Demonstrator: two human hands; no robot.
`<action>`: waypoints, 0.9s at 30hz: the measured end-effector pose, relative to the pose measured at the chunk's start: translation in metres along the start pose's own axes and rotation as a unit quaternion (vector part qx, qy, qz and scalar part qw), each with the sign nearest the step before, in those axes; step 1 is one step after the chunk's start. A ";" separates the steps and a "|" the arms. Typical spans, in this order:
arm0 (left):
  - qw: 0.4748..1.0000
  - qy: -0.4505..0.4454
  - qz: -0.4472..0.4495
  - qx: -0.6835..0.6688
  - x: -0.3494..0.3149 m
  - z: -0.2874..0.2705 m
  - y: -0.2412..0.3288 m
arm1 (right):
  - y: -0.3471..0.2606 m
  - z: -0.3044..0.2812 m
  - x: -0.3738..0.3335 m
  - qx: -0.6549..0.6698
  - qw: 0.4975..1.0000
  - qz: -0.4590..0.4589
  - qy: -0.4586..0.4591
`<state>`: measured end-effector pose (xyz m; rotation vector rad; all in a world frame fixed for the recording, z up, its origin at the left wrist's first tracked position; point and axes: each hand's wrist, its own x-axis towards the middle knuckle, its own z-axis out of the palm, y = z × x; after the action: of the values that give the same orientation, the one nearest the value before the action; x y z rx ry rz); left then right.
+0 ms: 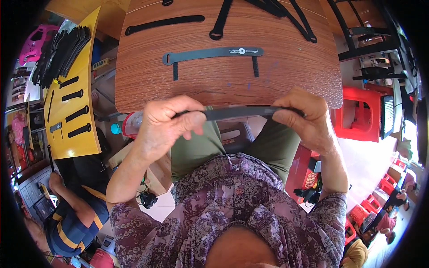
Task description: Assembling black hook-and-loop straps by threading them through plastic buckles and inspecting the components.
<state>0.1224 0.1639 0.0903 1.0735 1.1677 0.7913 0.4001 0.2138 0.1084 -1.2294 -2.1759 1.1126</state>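
Note:
A dark strap (241,112) is stretched between my two hands, just over the near edge of the table. My left hand (172,118) pinches one end between thumb and fingers. The other end is gripped by my right hand (308,117). Beyond them on the wooden table lies a grey strap (210,54) with a slotted end at left and a pale printed label at right. Two short black strips (175,71) stand out from under its near side. Farther back is a long black strap (165,23) with a looped end, beside several more black straps (221,22).
To the left, a yellow table (71,145) bears a pile of black straps (58,53) and several single ones. A person in a dark striped shirt (73,223) sits at lower left. Red plastic stools (357,114) stand at right, below a black metal rack (366,53).

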 end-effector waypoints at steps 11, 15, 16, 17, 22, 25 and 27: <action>0.993 0.112 0.008 -0.042 0.019 -0.042 -0.017 | 0.016 0.012 0.028 0.234 0.958 0.155 0.057; 0.990 0.144 0.000 0.002 0.028 -0.053 -0.017 | 0.022 0.016 0.043 0.241 0.952 0.172 0.081; 0.987 0.158 0.001 0.026 0.030 -0.055 -0.017 | 0.024 0.018 0.046 0.243 0.951 0.172 0.079; 0.987 0.160 -0.001 0.027 0.032 -0.057 -0.017 | 0.026 0.020 0.049 0.252 0.950 0.161 0.087; 0.986 0.164 -0.017 0.035 0.037 -0.061 -0.017 | 0.028 0.021 0.055 0.256 0.949 0.164 0.084; 0.986 0.166 -0.018 0.026 0.041 -0.058 -0.017 | 0.031 0.021 0.054 0.237 0.952 0.180 0.076; 0.985 0.167 -0.012 0.031 0.045 -0.059 -0.016 | 0.034 0.021 0.056 0.232 0.954 0.174 0.076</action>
<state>0.0748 0.2139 0.0584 0.9989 1.4929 0.9464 0.3742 0.2619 0.0664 -1.4416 -1.4953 1.5038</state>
